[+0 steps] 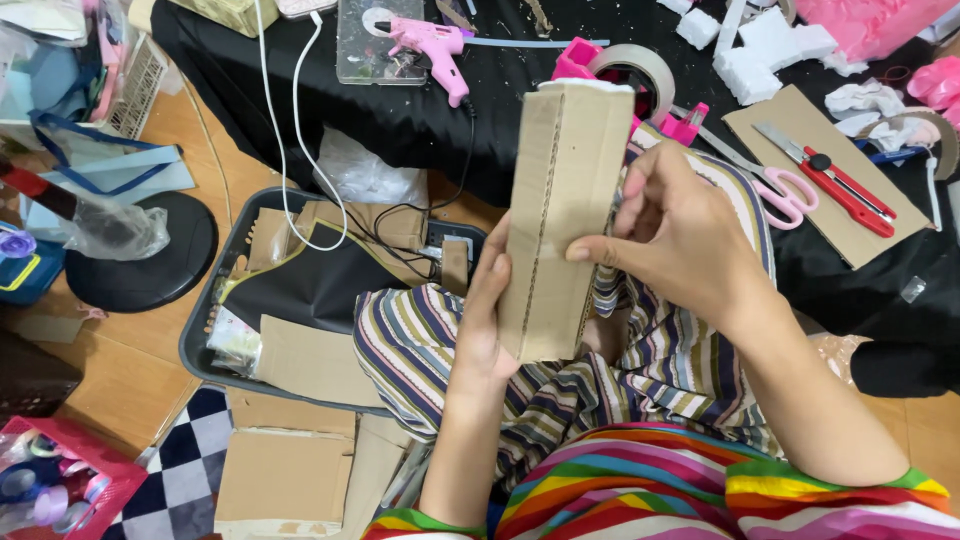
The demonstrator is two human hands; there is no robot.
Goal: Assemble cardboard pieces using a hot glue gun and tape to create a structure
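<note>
one folded cardboard strip, one pink glue gun, one tape roll, one pair of scissors, one red utility knife, two hands

Cardboard piece hides left hand fingers; pink bag cut off by top edge.

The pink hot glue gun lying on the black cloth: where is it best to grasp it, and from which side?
Grasp the pink hot glue gun by its handle, which points toward the person, coming from the near side; the nozzle end lies over a clear plastic box.
</note>
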